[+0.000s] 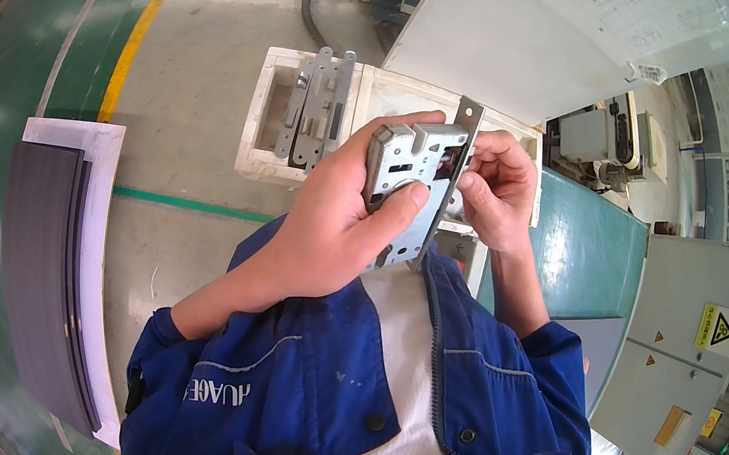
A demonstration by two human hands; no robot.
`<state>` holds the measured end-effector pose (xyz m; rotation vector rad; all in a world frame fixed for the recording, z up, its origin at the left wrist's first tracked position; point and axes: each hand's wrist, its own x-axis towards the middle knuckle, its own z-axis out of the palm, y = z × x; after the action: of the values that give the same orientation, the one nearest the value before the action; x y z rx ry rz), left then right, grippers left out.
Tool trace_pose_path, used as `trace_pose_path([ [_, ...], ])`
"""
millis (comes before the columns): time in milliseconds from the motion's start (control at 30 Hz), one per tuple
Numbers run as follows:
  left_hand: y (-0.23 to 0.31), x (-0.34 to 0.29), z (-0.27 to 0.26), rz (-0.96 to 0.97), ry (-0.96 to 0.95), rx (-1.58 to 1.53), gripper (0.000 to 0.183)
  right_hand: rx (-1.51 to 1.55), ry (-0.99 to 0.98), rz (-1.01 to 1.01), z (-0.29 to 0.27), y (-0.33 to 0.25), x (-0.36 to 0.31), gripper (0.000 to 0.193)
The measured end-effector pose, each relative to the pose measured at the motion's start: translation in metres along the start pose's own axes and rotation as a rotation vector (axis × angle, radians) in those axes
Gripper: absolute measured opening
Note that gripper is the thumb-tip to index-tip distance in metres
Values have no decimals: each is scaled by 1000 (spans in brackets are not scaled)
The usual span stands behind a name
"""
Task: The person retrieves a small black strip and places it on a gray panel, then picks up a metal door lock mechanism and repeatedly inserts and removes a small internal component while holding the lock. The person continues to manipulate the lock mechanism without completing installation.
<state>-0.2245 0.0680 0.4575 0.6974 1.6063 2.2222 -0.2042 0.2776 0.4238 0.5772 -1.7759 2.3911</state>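
Observation:
My left hand is wrapped around a mortise lock, its thumb lying across the metal case. The lock is held up in front of my chest, slightly tilted, with its long narrow faceplate on the right side. Slots, holes and a notch at the top show in the case. At the faceplate's outer side, my right hand has its thumb and fingertips pinched close together. Whatever sits between those fingertips is too small and covered to make out.
Several more locks stand in a white box beyond my left hand. A pale panel rises at the far side. Dark strips lie on a white board at left. Grey cabinets stand at right.

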Motion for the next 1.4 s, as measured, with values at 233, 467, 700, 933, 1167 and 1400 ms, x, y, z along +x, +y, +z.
trace_pose_path([
  [233, -9, 5, -9, -166, 0, -300, 44, -155, 30, 12, 3, -15, -2, 35],
  [467, -12, 10, -11, -177, -21, -331, 43, 290, 97, 130, 2, -5, 2, 26],
  [700, -12, 15, -9, -39, -69, -174, 40, 399, 63, 315, 1, -7, 8, 18],
  [933, -9, 15, -8, -66, -60, -209, 38, 371, 54, 340, -4, -11, 8, 19],
  [1167, -12, 16, -7, -94, -39, -249, 39, 326, 32, 180, -7, -10, 6, 33],
  [1400, -13, 17, -4, -120, -31, -270, 41, -14, 57, 84, -11, -18, -2, 40],
])
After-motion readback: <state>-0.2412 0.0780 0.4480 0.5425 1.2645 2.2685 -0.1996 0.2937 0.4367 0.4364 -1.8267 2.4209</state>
